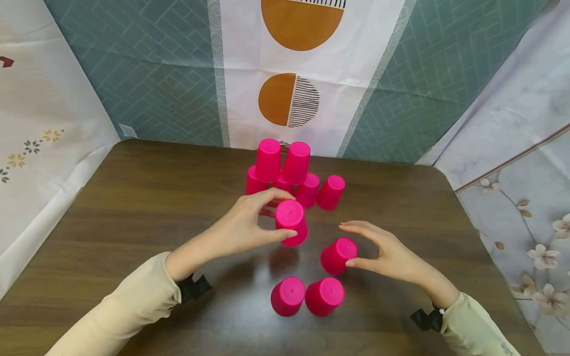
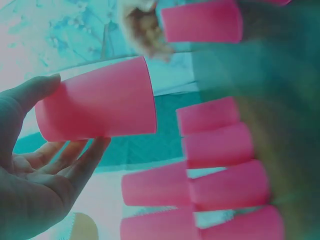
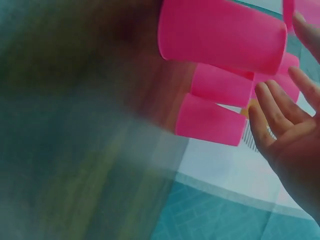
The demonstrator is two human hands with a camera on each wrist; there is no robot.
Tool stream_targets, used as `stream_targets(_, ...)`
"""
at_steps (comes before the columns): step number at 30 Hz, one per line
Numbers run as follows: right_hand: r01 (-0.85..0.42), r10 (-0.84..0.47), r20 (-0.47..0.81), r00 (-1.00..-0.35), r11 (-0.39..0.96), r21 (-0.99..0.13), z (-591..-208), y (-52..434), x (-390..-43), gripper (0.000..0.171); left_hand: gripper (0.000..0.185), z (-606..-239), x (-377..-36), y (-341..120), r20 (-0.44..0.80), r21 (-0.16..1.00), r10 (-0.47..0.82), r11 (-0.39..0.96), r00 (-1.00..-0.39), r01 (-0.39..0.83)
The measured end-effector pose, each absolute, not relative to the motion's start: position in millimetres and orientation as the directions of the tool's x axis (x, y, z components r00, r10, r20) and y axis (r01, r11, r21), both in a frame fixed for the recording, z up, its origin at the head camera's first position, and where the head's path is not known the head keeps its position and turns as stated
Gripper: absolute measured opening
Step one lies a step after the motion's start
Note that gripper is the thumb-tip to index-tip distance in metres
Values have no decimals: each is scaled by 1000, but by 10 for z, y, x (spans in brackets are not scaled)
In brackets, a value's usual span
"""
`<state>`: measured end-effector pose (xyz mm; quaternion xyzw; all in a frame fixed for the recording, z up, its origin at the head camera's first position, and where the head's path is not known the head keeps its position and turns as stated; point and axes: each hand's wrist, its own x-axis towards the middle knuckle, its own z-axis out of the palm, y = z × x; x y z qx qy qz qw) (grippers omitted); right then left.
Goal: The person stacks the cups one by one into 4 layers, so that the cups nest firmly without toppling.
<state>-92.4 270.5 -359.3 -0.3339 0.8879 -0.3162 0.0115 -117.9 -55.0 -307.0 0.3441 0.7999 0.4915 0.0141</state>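
My left hand (image 1: 242, 222) grips an upside-down pink plastic cup (image 1: 290, 225) between thumb and fingers, raised above the table. In the left wrist view, the held cup (image 2: 97, 102) appears sideways, its wide rim away from the palm. Spread fingers and thumb of my right hand (image 1: 392, 254) are beside another upturned cup (image 1: 335, 259) on the table. Its thumb overlaps that cup's edge in the head view; whether they touch I cannot tell. Farther back, two cups, left (image 1: 268, 160) and right (image 1: 296, 163), sit on a bottom row that includes an end cup (image 1: 331, 193).
Two more upturned pink cups, one left (image 1: 288, 296) and one right (image 1: 325, 296), stand side by side near the front of the dark wooden table (image 1: 147, 198). A patterned cloth (image 1: 169, 99) hangs behind the table's back edge. Pale fabric lines both sides.
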Motion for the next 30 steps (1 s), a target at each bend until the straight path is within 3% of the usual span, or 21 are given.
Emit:
stream_targets(8,-607,-633,185,-751,554,-570,-3763,2644,-812,67,48,-2717,-1555,-37,373,727,636,252,-675,639)
stream_targets(17,-635,-629,237,-740,538,-555,-3817,2662,-840,58,47,-2589,-1961,251,241,687,675,388,-697,614)
stream_targets(24,-632,-623,232,-747,558,-538,-3822,2718,-829,60,48,-2606,-2153,437,277,516,620,549,-734,658)
stream_targets(30,-647,-624,250,-740,560,-517,-3847,2771,-812,60,49,-2689,-2209,547,314,376,610,623,-727,686)
